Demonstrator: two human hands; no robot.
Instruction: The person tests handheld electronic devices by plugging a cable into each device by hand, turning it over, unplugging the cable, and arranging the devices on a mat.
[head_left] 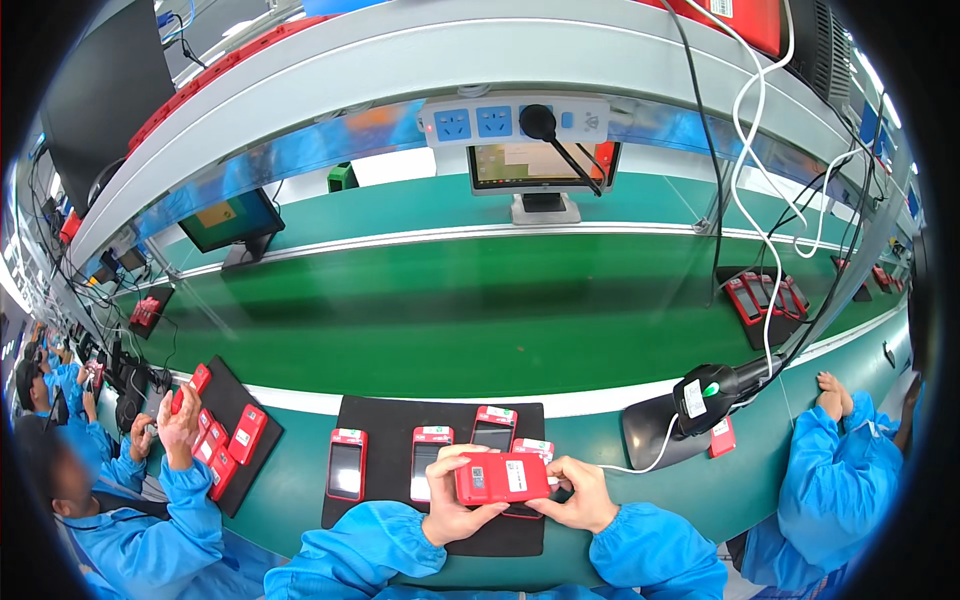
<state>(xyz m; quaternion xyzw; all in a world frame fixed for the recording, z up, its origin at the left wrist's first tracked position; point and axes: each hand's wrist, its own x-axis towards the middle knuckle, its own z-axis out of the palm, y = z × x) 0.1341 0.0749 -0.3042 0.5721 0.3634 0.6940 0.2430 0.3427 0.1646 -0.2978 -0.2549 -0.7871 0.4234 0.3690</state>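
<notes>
My left hand [455, 505] grips a red handheld device [497, 478] by its left end, its back with white labels turned up. My right hand [588, 498] closes on the right end of the same device, thumb on the lower edge. A white cable [640, 470] runs toward my right fingers; whether it plugs into the device I cannot tell. Under my hands lies a black mat [388, 420]. On it are more red devices, screens up: one at the left [347, 466], one by my left hand [424, 468], and one farther back [493, 430]. Another device [534, 447] is partly covered by the held one.
A black scanner [702, 398] stands right of the mat, a small red device [722, 437] beside it. Beyond runs a green conveyor belt [480, 310]. Co-workers' sleeves [150, 530] [840, 470] flank me. A left-hand mat [250, 480] bears several red devices. Cables hang at right.
</notes>
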